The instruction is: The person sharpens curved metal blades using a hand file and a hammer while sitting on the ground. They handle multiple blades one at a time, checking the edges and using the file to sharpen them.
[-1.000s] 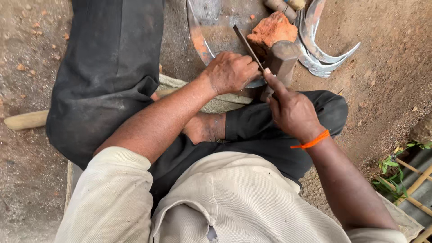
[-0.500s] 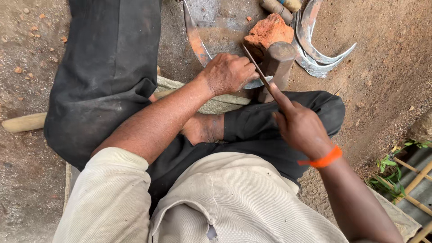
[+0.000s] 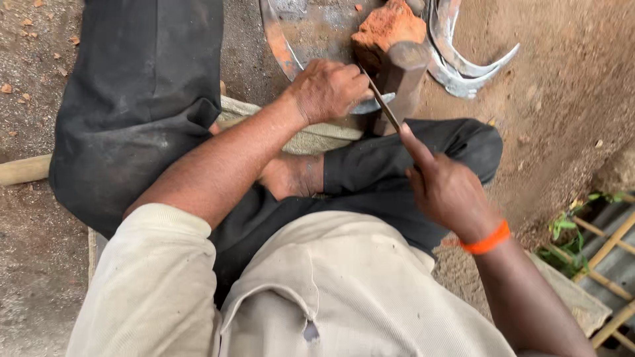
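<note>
— Both hands are busy at the top of the view. What is the left hand (image 3: 329,89) doing?

— It is closed down over a curved steel blade (image 3: 281,46), palm on the metal, fingers curled over the blade's near edge, pressing it against a wooden block (image 3: 401,76).

— And the right hand (image 3: 446,192)?

— It is gripped around the near end of a thin metal file (image 3: 378,102), forefinger stretched along it. That end is hidden inside the fist. The file slants up and left, and its far tip reaches the blade just beside the left hand's knuckles.

— Where does the blade lie?

— On the dirt ground (image 3: 569,99) in front of the person's crossed legs, its rusty orange rim curving off the top edge of the view.

— What sits around it?

— A reddish broken brick (image 3: 387,26) rests right behind the block, touching it. To the right of the brick lie two curved sickle blades (image 3: 463,63), overlapping, points toward the right.

— Anything on the person?

— An orange band (image 3: 486,241) on the right wrist, dark trousers (image 3: 139,99), a pale shirt (image 3: 344,291). One bare foot (image 3: 294,175) shows between the arms, tucked against the folded leg.

— And at the edges?

— A wooden handle (image 3: 23,168) pokes out at the left, and green shoots (image 3: 569,228) with bamboo slats stand at the lower right.
</note>
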